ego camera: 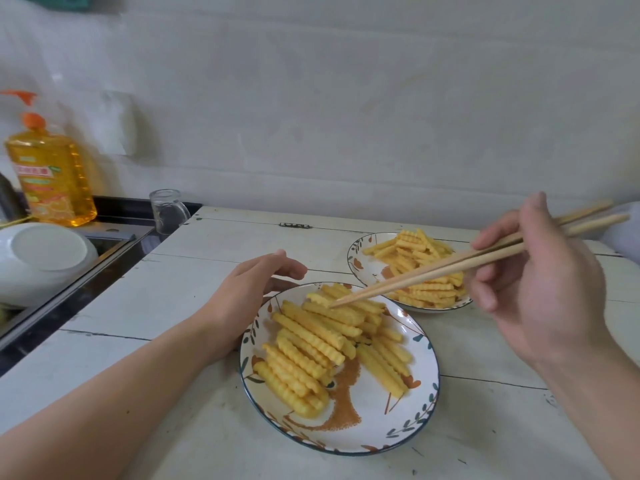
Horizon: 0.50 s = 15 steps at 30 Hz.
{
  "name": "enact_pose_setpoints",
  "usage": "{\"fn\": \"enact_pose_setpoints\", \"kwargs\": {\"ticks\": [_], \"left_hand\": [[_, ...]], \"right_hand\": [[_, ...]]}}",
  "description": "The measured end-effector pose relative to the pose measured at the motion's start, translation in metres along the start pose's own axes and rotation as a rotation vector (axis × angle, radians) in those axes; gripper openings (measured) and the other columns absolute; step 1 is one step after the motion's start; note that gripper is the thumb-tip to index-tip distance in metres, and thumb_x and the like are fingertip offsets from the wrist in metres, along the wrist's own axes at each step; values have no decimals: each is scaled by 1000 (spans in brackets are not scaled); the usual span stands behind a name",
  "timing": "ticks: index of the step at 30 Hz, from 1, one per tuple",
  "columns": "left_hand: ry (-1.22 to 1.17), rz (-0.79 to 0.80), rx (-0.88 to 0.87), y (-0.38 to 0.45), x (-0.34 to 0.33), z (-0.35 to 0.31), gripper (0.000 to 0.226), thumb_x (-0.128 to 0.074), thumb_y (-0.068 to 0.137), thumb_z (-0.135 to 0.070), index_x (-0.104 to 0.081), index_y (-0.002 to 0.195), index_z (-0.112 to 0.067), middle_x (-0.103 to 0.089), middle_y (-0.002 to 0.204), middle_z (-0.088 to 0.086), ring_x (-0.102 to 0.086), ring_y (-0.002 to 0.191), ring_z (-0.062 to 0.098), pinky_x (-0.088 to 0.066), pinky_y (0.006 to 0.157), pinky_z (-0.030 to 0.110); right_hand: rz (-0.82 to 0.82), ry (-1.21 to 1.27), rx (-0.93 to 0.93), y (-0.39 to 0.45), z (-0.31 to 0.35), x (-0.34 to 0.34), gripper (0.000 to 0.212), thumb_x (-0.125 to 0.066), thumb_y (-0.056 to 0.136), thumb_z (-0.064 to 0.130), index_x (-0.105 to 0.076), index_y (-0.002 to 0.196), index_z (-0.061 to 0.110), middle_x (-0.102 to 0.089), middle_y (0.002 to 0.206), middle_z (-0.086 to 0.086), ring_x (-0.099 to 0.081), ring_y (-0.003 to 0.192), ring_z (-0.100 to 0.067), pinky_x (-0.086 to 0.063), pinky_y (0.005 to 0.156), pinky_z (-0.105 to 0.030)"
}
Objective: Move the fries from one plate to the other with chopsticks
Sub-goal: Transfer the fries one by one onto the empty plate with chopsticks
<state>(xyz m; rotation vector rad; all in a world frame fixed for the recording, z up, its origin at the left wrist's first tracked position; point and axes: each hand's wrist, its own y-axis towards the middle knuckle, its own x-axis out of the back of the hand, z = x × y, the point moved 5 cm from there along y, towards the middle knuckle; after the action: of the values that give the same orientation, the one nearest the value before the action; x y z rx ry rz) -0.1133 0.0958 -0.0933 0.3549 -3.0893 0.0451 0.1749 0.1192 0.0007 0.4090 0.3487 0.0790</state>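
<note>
Right hand: the right hand [540, 289] was raised above the worktop, fingers curled round a pair of wooden chopsticks [450, 268], gripping them past mid-length.
Chopsticks: the shafts ran down and to the left from the hand; the tips lay close together at the far end of the fry pile on the near plate. Whether the tips pinched a fry could not be told.
Left hand: the left hand [252, 289] rested on the worktop at the far left rim of the near plate, fingers loosely curved, holding nothing; contact with the rim could not be confirmed.
Near plate: a white patterned plate [381, 431] with a dark rim and a brown tree motif stood on the worktop in front of the person.
Near fries: crinkle-cut fries [311, 344] lay piled across the left and centre of this plate.
Far plate: a second patterned plate [360, 258] stood just beyond and to the right of the near plate.
Far fries: a second pile of crinkle-cut fries [415, 261] filled it, partly crossed by the chopsticks.
Worktop: white planked worktop [173, 306].
Surroundings: a yellow detergent bottle [52, 178], a clear glass cup [168, 211] and an overturned white bowl [45, 258] stood at the left, by a sink [114, 237].
</note>
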Motion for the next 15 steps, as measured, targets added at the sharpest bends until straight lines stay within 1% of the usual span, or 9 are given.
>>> {"fn": "enact_pose_setpoints", "kwargs": {"ticks": [2, 4, 9, 12, 15], "left_hand": [[5, -6, -2, 0, 0, 0, 46, -47, 111, -43, -83, 96, -19, -78, 117, 11, -74, 111, 30, -56, 100, 48], [18, -5, -14, 0, 0, 0, 46, -46, 111, -43, -83, 98, -19, -78, 116, 10, -73, 113, 29, -55, 101, 47], [30, -2, -26, 0, 0, -1, 46, -45, 112, -42, -83, 100, -18, -79, 116, 8, -74, 112, 26, -57, 99, 43], [33, -4, -33, 0, 0, -1, 46, -45, 112, -42, -83, 100, -18, -79, 116, 7, -74, 112, 24, -57, 98, 41], [26, 1, -30, 1, 1, 0, 47, -45, 111, -43, -84, 97, -19, -78, 117, 8, -74, 113, 26, -56, 99, 43]], "right_hand": [[44, 4, 22, -10, 2, -11, 61, -40, 100, 45, -63, 53, 16, -43, 45, -9, -34, 31, -19, -27, 39, -20], [87, -22, 41, -17, 2, -19, 59, -40, 97, 47, -63, 53, 15, -43, 44, -9, -35, 31, -20, -29, 38, -19], [184, -125, 67, -29, -8, -27, 56, -44, 93, 52, -65, 60, 12, -45, 46, -12, -39, 33, -25, -35, 40, -20], [192, -129, 70, -29, -4, -28, 52, -47, 90, 52, -66, 59, 13, -45, 45, -10, -39, 32, -24, -34, 40, -19], [119, -102, 114, -22, 4, -21, 53, -44, 95, 46, -66, 57, 16, -45, 45, -7, -37, 31, -20, -30, 39, -19]]}}
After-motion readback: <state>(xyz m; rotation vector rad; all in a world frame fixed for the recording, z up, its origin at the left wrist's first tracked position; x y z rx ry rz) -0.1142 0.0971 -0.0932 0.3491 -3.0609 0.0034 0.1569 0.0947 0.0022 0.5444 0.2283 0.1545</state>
